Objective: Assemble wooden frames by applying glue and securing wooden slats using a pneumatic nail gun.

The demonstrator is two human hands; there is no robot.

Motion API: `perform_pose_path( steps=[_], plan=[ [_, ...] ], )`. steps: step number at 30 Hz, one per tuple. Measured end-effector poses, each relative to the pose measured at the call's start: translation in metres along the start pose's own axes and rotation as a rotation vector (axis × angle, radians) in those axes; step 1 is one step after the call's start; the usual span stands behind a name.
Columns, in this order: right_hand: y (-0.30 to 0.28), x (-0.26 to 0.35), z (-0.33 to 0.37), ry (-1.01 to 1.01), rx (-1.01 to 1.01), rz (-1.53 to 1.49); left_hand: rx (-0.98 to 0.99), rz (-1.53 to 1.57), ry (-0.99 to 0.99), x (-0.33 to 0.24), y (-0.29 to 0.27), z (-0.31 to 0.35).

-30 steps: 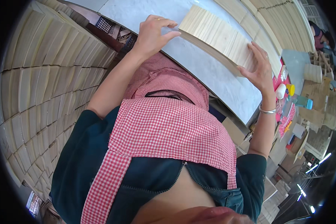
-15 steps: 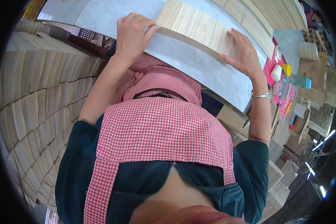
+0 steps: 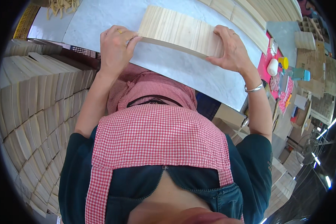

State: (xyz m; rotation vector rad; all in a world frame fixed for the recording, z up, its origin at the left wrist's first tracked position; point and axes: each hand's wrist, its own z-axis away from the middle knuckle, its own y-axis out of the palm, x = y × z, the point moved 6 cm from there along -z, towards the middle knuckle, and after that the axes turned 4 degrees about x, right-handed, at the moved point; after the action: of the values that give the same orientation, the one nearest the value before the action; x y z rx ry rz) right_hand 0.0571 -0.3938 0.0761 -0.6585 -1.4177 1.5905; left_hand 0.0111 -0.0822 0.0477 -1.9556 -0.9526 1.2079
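Note:
A tight row of thin pale wooden slats point(image 3: 177, 33) stands on edge on the white marbled tabletop point(image 3: 164, 67), its long side turned toward me. My left hand point(image 3: 117, 47) is at the row's left end, thumb and fingers pinching its near corner. Around the opposite end curls my right hand point(image 3: 233, 50), with the thumb on the near side and the fingers over the far side. The slats are pressed together between both hands. The fingertips of my left hand are partly hidden.
More pale boards point(image 3: 246, 30) lie along the table's far right. High stacks of wooden pieces point(image 3: 30, 97) rise on my left. Beige bands point(image 3: 61, 8) lie at the far left. A white bottle point(image 3: 272, 68), a yellow-lidded jar point(image 3: 283, 62) and a teal container point(image 3: 300, 74) stand at right.
Both hands and the slat row have shifted left and a little nearer to me. The view has also moved slightly. My grip at both ends looks the same.

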Motion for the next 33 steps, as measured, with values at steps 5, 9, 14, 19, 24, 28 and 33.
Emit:
perform_pose_path(
  steps=[5,9,14,19,24,28,33],
  plan=[
    [-0.001,-0.004,0.041,-0.07,-0.435,0.108,0.002,0.078,-0.031,0.004,0.0,-0.001],
    [0.015,-0.034,0.096,0.13,-0.683,-0.321,0.013,0.081,-0.01,0.008,0.001,-0.002],
    [0.043,-0.027,0.111,0.319,-0.649,-0.5,0.053,0.023,0.03,0.006,-0.001,-0.005],
    [0.042,-0.013,0.104,0.342,-0.649,-0.344,0.078,-0.003,0.034,0.004,0.0,-0.006],
    [0.03,-0.003,0.101,0.308,-0.661,-0.128,0.094,0.013,0.023,0.005,-0.002,-0.006],
    [0.024,-0.004,0.097,0.252,-0.65,-0.076,0.089,0.026,0.028,0.004,0.0,-0.006],
    [0.02,-0.006,0.093,0.233,-0.608,-0.069,0.146,-0.076,0.012,0.006,-0.001,-0.007]
  ],
)
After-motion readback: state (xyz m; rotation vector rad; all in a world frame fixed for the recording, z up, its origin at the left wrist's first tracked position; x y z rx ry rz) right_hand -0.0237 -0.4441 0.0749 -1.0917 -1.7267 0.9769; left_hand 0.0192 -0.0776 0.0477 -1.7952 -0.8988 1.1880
